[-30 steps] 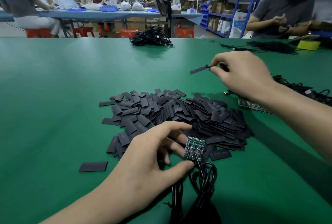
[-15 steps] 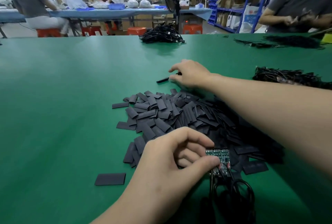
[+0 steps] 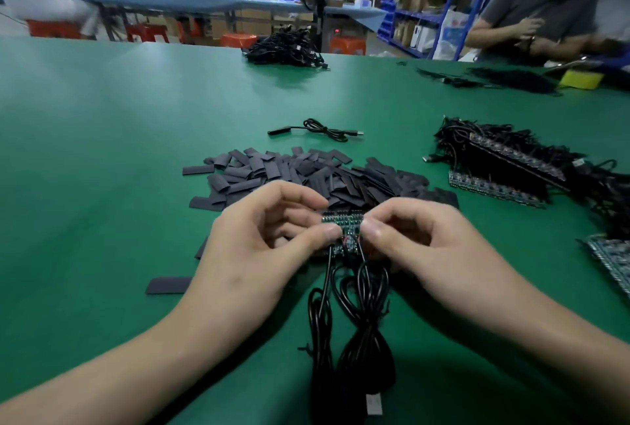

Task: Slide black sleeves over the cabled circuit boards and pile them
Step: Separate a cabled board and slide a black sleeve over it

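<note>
My left hand [image 3: 259,247] and my right hand [image 3: 433,247] both pinch a small green circuit board [image 3: 344,225] between thumb and fingers, just above the green table [image 3: 102,169]. Black coiled cables [image 3: 354,322] hang from the board toward me and end in a USB plug [image 3: 373,404]. Behind my hands lies a heap of flat black sleeves [image 3: 306,175]. One finished sleeved board with its cable [image 3: 317,130] lies alone beyond the heap. I cannot see a sleeve in either hand.
A stack of cabled green boards [image 3: 504,169] lies at the right, with another board strip [image 3: 610,257] at the right edge. Loose sleeves [image 3: 167,285] lie left of my hands. A cable bundle [image 3: 283,49] sits far back. A person [image 3: 531,12] works at the back right.
My right hand let go of the sleeved board beyond the heap and came back to the green board. Both hands now pinch that board. The view shifted down slightly.
</note>
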